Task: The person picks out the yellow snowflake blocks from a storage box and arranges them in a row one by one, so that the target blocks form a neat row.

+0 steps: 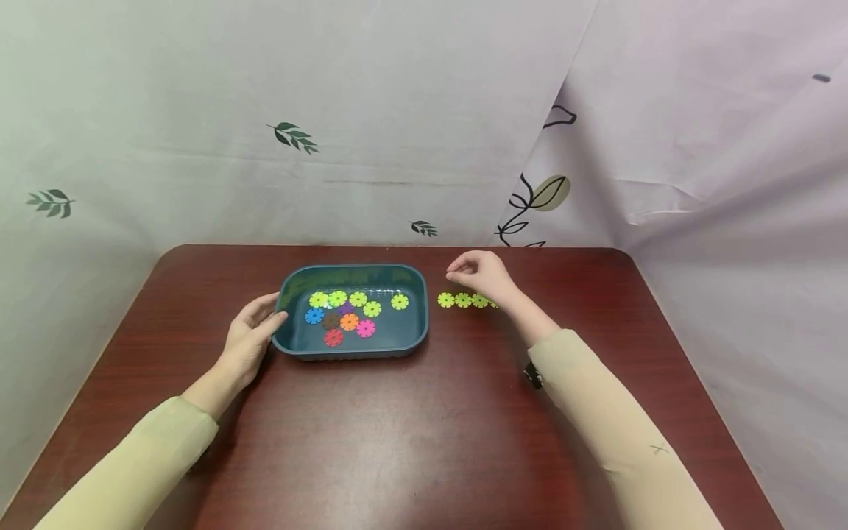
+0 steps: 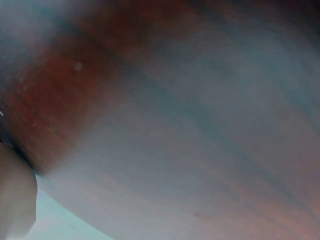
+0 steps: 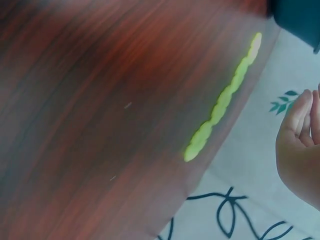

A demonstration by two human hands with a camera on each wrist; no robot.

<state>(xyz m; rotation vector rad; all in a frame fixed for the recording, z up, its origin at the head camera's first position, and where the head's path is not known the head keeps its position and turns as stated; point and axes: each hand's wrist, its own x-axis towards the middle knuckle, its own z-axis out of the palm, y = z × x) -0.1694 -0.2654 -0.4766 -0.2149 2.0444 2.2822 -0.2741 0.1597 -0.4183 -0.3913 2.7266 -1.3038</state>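
Observation:
On the left side of the blue-green tray (image 1: 351, 352), my left hand (image 1: 248, 340) grips the wall, thumb on the rim. Inside the tray lie several flower-shaped plastic discs: yellow-green ones such as the yellow disc (image 1: 400, 302), plus a blue disc (image 1: 314, 316), an orange disc (image 1: 349, 322), a pink disc (image 1: 365, 328), a red disc (image 1: 334, 338), a brown one and a purple one. Right of the tray, a row of yellow-green discs (image 3: 220, 106) lies on the table. My right hand (image 1: 486, 275) hovers over this row, fingers loosely curled, with nothing visible in them.
The dark red wooden table (image 1: 397, 427) ends at a pale curtain (image 1: 371, 147) with leaf prints, behind and on both sides. A small black object (image 1: 533, 375) shows beside the right sleeve. The left wrist view is mostly blurred, with a bit of finger at its left edge.

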